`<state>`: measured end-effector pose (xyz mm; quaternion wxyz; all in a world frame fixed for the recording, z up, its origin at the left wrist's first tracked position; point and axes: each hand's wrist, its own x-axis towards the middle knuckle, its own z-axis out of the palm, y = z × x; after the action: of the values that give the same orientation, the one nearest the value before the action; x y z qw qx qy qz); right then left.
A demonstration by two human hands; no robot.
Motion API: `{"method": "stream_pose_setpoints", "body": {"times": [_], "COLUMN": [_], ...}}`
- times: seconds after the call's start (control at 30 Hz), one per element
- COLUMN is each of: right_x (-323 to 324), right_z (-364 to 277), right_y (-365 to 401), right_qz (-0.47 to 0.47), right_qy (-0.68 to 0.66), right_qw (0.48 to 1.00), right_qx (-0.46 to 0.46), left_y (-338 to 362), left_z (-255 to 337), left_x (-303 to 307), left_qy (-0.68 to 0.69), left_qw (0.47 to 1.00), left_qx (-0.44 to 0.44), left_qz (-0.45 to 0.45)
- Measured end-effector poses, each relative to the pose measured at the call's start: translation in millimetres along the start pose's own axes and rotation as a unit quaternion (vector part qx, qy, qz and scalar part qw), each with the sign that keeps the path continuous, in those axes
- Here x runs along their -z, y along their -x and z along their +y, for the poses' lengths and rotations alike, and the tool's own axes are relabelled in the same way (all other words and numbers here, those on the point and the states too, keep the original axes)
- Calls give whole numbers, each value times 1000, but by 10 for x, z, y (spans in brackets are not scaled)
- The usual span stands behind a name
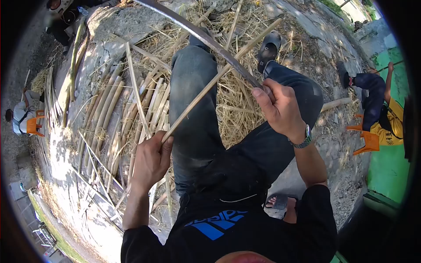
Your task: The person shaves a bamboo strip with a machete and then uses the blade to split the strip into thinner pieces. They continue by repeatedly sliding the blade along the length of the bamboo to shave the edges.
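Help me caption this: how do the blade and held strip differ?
The blade is dark grey; the strip is pale tan. The right hand grips the blade, the left hand the strip. The blade leaves the picture; the strip's far end shows. Both are long and narrow.

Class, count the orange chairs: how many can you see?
2: one orange chair at the picture's far left, another orange chair at its far right. Others may be hidden.

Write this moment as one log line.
Left hand: holds stick; right hand: holds blade; blade, stick: crossing in view; ground: straw, poles
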<state>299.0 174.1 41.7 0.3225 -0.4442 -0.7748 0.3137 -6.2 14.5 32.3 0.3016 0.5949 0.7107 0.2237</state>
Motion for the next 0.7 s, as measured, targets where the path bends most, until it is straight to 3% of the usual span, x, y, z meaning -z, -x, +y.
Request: {"method": "stream_pose_setpoints", "body": {"times": [0.17,0.23,0.3,0.5,0.57,0.7], "right_x": [-182,-257,-327,-392,-316,-270], "right_z": [61,57,37,120,190,190], "right_y": [99,79,26,-237,-349,-413], "right_qz": [-56,-49,-51,-5,-13,4], "right_qy": [68,123,108,159,143,187], "right_qw": [996,988,990,979,985,978], "right_qx": [24,80,77,127,99,94], "left_y": [95,177,223,260,271,250], "left_z": [-121,-289,-373,-283,-275,-242], "left_x": [-9,-63,-62,-151,-192,-251], "left_qy": [52,117,243,136,106,82], "left_qw": [993,987,956,982,991,993], "left_qx": [76,80,137,115,82,81], "left_qz": [-68,-72,-96,-64,-25,-36]}}
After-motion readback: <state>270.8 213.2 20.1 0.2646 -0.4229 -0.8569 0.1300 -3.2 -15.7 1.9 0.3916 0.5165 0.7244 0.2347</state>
